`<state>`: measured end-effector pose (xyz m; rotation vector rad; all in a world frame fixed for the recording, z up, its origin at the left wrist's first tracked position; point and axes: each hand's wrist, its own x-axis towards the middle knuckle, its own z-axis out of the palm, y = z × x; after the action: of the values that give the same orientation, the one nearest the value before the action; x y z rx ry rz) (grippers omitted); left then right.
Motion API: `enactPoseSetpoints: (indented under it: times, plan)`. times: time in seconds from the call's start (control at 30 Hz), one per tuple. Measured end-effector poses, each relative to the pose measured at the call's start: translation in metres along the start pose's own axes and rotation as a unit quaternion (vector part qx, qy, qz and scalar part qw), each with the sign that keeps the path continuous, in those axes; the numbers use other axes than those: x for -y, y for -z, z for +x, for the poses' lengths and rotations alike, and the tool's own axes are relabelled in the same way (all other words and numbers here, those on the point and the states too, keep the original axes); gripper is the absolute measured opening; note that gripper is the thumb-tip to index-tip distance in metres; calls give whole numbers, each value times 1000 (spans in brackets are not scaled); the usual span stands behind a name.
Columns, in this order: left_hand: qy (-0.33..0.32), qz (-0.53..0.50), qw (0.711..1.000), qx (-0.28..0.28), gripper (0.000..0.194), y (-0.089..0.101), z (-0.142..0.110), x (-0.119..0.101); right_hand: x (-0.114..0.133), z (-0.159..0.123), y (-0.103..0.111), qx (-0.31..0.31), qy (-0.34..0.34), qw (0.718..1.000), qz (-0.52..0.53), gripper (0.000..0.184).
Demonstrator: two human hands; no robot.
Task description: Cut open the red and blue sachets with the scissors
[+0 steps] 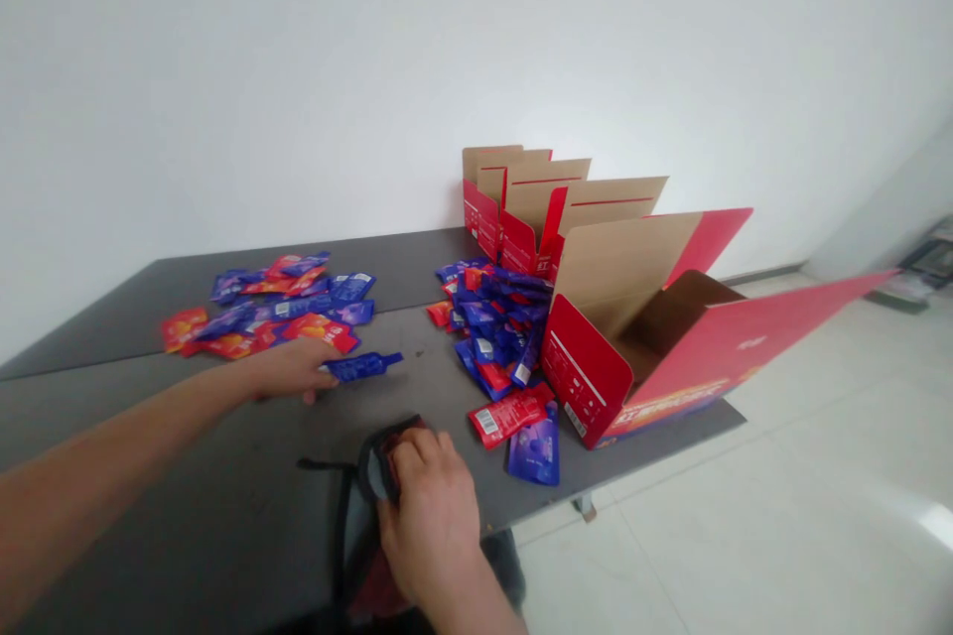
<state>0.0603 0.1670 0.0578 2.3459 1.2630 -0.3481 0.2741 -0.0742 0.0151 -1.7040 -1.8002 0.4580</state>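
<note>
We recorded the left hand (287,369) open, its fingers (309,395) touching a blue sachet (364,366) on the desk (223,437). The right hand (432,521) gripped a dark bag (387,461). Loose sachets (268,308) remained in piles left of the foremost red carton (588,367).

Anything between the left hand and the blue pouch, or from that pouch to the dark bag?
Nothing visible: the left hand appears to touch the blue pouch, and only bare grey table lies between it and the dark bag in the right hand.
</note>
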Motion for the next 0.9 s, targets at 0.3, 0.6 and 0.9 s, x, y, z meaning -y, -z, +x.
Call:
enactPoseSetpoints:
  times: [0.3, 0.6, 0.9]
  plan:
    - [62, -199, 973, 99, 46, 91, 58, -39, -7, 2, -14, 7, 17, 998, 65, 33]
    - [-127, -28, 983, 132, 31, 155, 157, -228, -8, 3, -38, -64, 23, 997, 37, 28]
    - [-197, 243, 950, 12, 21, 175, 192, -230, -7, 6, -44, -74, 39, 996, 4, 22]
